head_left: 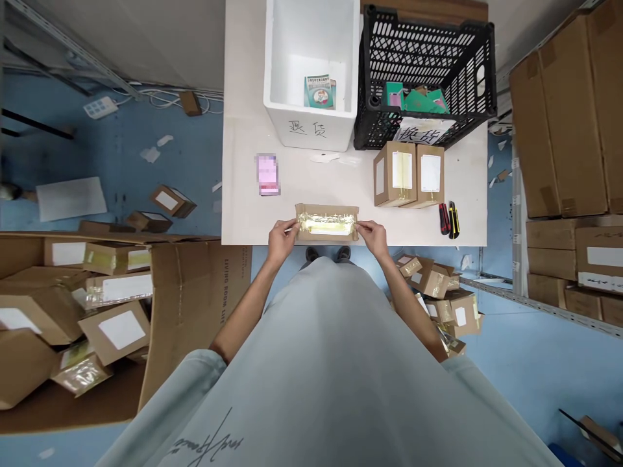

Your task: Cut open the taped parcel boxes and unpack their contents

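Note:
A small cardboard box (pixel 327 211) with shiny clear tape and a white label across its top lies at the front edge of the white table (pixel 311 181). My left hand (pixel 282 239) pinches its left end, fingers closed on the cardboard. At the right end, my right hand (pixel 374 236) grips the box in the same way between thumb and fingers. A pink phone-like item (pixel 267 174), partly pixelated, lies behind my left hand. Two utility knives, one red (pixel 444 219) and one yellow and black (pixel 454 220), rest to the right.
A white foam bin (pixel 316 130) holding a small booklet and a black plastic crate (pixel 428 65) with green packages stand at the back. Two taped boxes (pixel 409 174) sit before the crate. A large carton (pixel 195 292) of parcels is at left; more parcels (pixel 438 292) lie on the floor.

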`<control>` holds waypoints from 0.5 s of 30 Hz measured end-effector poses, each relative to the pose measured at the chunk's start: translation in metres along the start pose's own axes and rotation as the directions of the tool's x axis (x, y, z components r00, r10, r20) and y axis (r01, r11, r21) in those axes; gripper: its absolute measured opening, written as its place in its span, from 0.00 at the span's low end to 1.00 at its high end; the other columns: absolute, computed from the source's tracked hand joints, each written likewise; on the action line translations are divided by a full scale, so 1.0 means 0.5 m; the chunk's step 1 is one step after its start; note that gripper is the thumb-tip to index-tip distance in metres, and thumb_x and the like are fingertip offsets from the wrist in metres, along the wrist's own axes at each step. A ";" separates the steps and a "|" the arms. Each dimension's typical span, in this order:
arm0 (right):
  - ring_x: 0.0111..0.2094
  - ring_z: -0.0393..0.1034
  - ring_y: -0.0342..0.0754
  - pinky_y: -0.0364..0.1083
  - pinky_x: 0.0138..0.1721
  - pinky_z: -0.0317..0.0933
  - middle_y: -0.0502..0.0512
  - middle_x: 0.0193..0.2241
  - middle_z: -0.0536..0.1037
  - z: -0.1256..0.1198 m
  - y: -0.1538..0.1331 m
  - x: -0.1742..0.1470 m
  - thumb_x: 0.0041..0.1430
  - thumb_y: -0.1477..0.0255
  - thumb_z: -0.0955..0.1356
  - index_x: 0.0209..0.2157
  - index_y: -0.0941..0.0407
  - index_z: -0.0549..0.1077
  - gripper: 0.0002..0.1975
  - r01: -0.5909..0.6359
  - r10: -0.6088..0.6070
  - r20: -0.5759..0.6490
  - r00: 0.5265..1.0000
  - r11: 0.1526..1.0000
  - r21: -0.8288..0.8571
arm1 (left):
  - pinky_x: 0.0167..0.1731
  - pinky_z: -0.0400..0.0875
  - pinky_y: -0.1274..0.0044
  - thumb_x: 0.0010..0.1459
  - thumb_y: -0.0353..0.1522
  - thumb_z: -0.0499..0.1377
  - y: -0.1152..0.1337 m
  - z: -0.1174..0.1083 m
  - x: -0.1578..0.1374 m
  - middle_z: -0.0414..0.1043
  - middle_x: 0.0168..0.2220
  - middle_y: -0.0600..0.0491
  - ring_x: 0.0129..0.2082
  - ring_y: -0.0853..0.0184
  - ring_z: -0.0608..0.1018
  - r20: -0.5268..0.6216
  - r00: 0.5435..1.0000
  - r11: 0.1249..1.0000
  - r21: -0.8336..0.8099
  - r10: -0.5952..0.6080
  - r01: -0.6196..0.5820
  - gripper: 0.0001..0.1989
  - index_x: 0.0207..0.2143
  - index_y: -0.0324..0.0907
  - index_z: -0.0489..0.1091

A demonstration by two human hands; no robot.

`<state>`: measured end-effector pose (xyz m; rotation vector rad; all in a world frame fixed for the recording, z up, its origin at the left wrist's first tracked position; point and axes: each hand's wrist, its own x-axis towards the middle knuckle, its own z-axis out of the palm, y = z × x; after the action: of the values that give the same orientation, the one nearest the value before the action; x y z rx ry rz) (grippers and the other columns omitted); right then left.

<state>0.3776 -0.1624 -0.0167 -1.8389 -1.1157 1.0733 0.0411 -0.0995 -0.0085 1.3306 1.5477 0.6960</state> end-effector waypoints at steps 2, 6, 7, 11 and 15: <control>0.51 0.87 0.63 0.60 0.63 0.78 0.60 0.47 0.90 0.009 -0.005 0.008 0.66 0.45 0.75 0.45 0.51 0.90 0.24 -0.024 0.024 -0.005 1.000 0.999 -0.040 | 0.62 0.82 0.61 0.67 0.46 0.68 0.004 0.000 0.013 0.84 0.48 0.43 0.54 0.51 0.85 0.016 0.999 0.998 0.039 -0.046 0.045 0.20 0.51 0.41 0.86; 0.54 0.86 0.64 0.62 0.65 0.76 0.62 0.49 0.90 0.021 0.002 0.012 0.67 0.47 0.74 0.48 0.52 0.89 0.24 -0.084 0.083 -0.011 0.996 0.994 -0.063 | 0.63 0.81 0.59 0.65 0.46 0.70 -0.003 0.010 0.021 0.86 0.49 0.41 0.52 0.50 0.87 -0.008 0.994 0.993 0.019 -0.114 0.114 0.21 0.50 0.40 0.85; 0.54 0.86 0.64 0.63 0.66 0.76 0.63 0.50 0.90 0.020 0.005 0.011 0.67 0.47 0.75 0.49 0.52 0.89 0.25 -0.092 0.092 -0.013 0.996 0.994 -0.064 | 0.63 0.81 0.59 0.65 0.47 0.70 -0.005 0.012 0.020 0.86 0.50 0.41 0.53 0.50 0.87 -0.017 0.993 0.994 0.000 -0.114 0.114 0.21 0.51 0.40 0.84; 0.53 0.86 0.63 0.62 0.64 0.78 0.65 0.51 0.90 0.012 0.013 0.005 0.64 0.46 0.75 0.51 0.54 0.87 0.27 -0.116 0.113 -0.041 0.993 0.990 -0.079 | 0.64 0.80 0.59 0.65 0.48 0.69 -0.004 0.010 0.013 0.85 0.58 0.38 0.57 0.49 0.86 -0.012 0.991 0.990 -0.045 -0.137 0.136 0.24 0.53 0.39 0.83; 0.51 0.86 0.62 0.61 0.61 0.80 0.65 0.51 0.90 0.015 0.012 0.002 0.62 0.43 0.76 0.52 0.54 0.86 0.30 -0.101 0.098 -0.052 0.994 0.993 -0.055 | 0.66 0.79 0.57 0.67 0.46 0.68 0.010 0.006 0.010 0.83 0.62 0.37 0.61 0.47 0.85 0.001 0.988 0.985 -0.076 -0.155 0.155 0.23 0.55 0.39 0.82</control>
<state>0.3729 -0.1624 -0.0250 -1.9740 -1.0456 1.0563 0.0459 -0.0939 -0.0066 1.1404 1.5939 0.6536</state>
